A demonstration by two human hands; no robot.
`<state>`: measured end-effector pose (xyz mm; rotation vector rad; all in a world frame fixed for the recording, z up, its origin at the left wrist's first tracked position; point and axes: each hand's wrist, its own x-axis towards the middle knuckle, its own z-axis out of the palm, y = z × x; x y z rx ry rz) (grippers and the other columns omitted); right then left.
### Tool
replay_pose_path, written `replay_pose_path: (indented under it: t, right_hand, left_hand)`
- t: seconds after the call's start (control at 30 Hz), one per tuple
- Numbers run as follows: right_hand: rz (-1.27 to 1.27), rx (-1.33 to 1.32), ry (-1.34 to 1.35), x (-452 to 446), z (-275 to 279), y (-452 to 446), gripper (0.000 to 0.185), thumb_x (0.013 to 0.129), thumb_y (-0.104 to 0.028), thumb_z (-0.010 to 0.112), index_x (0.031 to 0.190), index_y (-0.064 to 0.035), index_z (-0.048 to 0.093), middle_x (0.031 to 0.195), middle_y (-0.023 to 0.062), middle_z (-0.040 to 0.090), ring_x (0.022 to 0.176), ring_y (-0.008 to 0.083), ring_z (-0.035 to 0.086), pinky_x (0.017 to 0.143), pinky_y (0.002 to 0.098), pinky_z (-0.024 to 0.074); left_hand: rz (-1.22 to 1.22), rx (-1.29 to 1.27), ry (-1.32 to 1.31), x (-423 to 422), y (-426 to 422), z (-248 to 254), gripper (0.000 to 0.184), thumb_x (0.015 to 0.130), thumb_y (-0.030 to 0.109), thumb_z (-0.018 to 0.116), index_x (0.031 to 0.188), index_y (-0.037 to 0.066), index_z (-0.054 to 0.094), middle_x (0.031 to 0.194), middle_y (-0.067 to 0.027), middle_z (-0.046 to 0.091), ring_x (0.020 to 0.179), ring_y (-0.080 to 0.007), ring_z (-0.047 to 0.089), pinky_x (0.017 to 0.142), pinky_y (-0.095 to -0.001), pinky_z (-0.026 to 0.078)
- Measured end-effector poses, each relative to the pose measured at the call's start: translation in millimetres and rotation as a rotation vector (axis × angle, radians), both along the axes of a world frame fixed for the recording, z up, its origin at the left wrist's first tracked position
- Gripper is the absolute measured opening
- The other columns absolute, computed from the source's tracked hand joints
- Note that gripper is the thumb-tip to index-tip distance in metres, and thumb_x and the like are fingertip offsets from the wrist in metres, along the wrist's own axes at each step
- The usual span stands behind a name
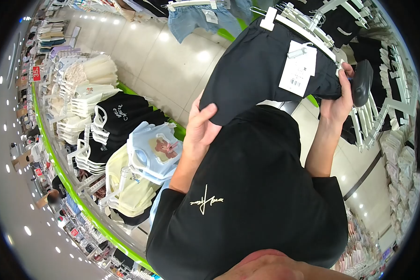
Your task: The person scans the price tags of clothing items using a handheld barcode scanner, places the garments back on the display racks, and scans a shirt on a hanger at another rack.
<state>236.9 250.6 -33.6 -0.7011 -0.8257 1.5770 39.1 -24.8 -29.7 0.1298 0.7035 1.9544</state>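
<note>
A pair of black shorts hangs from a white clip hanger in front of my chest. My left hand is closed on the lower edge of the shorts, thumb on top. My right hand is closed around the other side of the shorts, by the hanger's end clip. A white price tag with a barcode lies over the fabric, and a small clear plastic piece sits at its top. Just beyond my right fingers is a dark rounded object; I cannot tell what it is.
On the left, a rack with a green edge carries children's tops, including a light blue bear top and a black top. Denim shorts hang ahead. More hangers and clothes crowd the right side.
</note>
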Motion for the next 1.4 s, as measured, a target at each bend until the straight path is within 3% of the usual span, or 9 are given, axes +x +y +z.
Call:
replay_pose_path:
  t: [0.13,0.17,0.37,0.67,0.73,0.9,1.0,1.17,1.4]
  right_hand:
    - [-0.002,0.013,-0.002,-3.1,7.9,-4.2,0.026,0.094,-0.001,0.064,0.12,0.0019,0.061,0.116,0.0096,0.062,0.107,0.0204,0.065,0.093,0.0398,0.0578]
    - [0.003,0.01,0.001,-2.7,8.3,-4.1,0.026,0.094,-0.001,0.063,0.12,0.0018,0.061,0.116,0.0096,0.062,0.107,0.0203,0.065,0.093,0.0399,0.0578]
    - [0.028,0.002,0.023,0.1,6.5,-2.9,0.027,0.094,0.0,0.063,0.121,0.0016,0.06,0.117,0.0096,0.062,0.108,0.0205,0.065,0.094,0.0409,0.0583]
    - [0.023,-0.004,0.052,1.7,10.8,-11.4,0.031,0.094,-0.001,0.063,0.125,-0.0001,0.059,0.117,0.0089,0.062,0.106,0.0185,0.065,0.091,0.038,0.0587]
    - [0.033,-0.009,0.05,4.8,9.6,-12.0,0.029,0.095,-0.001,0.062,0.124,0.0001,0.059,0.118,0.0094,0.062,0.108,0.0203,0.065,0.094,0.0394,0.0574]
    - [0.047,0.0,0.027,6.7,19.4,-23.0,0.028,0.095,-0.002,0.06,0.124,0.0012,0.059,0.118,0.0099,0.062,0.111,0.0223,0.065,0.099,0.041,0.0549]
    - [0.066,0.04,0.014,3.5,25.2,-31.8,0.032,0.094,-0.002,0.061,0.126,0.0011,0.058,0.118,0.0101,0.062,0.111,0.0213,0.064,0.099,0.041,0.0544]
    - [0.091,0.056,0.024,1.4,33.4,-40.4,0.035,0.095,-0.001,0.06,0.129,0.001,0.055,0.119,0.011,0.062,0.111,0.0214,0.064,0.099,0.0407,0.0545]
    - [0.098,0.008,0.019,9.6,28.7,-29.0,0.031,0.096,-0.003,0.058,0.126,0.0054,0.056,0.119,0.0121,0.061,0.111,0.0248,0.066,0.097,0.0417,0.0564]
  left_hand:
    - [-0.005,-0.253,0.064,8.6,6.7,0.0,0.052,0.093,-0.003,0.069,0.14,-0.007,0.048,0.137,-0.0209,0.06,0.121,-0.0295,0.065,0.104,-0.0433,0.054]
    - [0.037,-0.26,0.045,10.8,9.5,4.2,0.04,0.092,-0.005,0.071,0.129,-0.006,0.057,0.125,-0.0166,0.066,0.107,-0.0225,0.069,0.095,-0.038,0.058]
    - [0.18,-0.464,0.248,14.5,9.8,1.2,0.018,0.092,0.003,0.077,0.105,-0.006,0.068,0.095,-0.0095,0.073,0.085,-0.0156,0.07,0.081,-0.0299,0.058]
    - [0.343,-0.45,0.376,5.1,1.9,-11.2,0.017,0.1,0.015,0.07,0.093,-0.001,0.068,0.091,-0.0027,0.07,0.083,-0.0086,0.065,0.079,-0.0253,0.053]
    - [0.294,-0.399,0.351,1.1,-0.3,0.2,0.02,0.102,0.016,0.066,0.105,-0.003,0.07,0.101,-0.0059,0.072,0.09,-0.0106,0.065,0.085,-0.0269,0.052]
    - [0.005,-0.208,0.399,-14.8,3.6,19.8,0.043,0.093,0.017,0.076,0.127,-0.005,0.063,0.12,-0.0127,0.069,0.109,-0.0147,0.064,0.097,-0.0319,0.051]
    - [-0.063,-0.415,0.835,-13.1,14.1,28.7,0.051,0.086,0.014,0.083,0.128,-0.006,0.062,0.119,-0.0118,0.069,0.108,-0.014,0.064,0.095,-0.0311,0.052]
    - [0.058,-0.504,0.704,1.1,25.6,43.3,0.018,0.096,0.013,0.076,0.088,-0.003,0.073,0.081,0.0022,0.069,0.074,-0.0041,0.058,0.067,-0.0214,0.047]
    - [0.043,-0.417,0.689,14.3,12.6,50.2,0.035,0.103,0.02,0.067,0.074,0.0,0.063,0.069,0.0075,0.055,0.065,-0.0018,0.043,0.057,-0.0224,0.033]
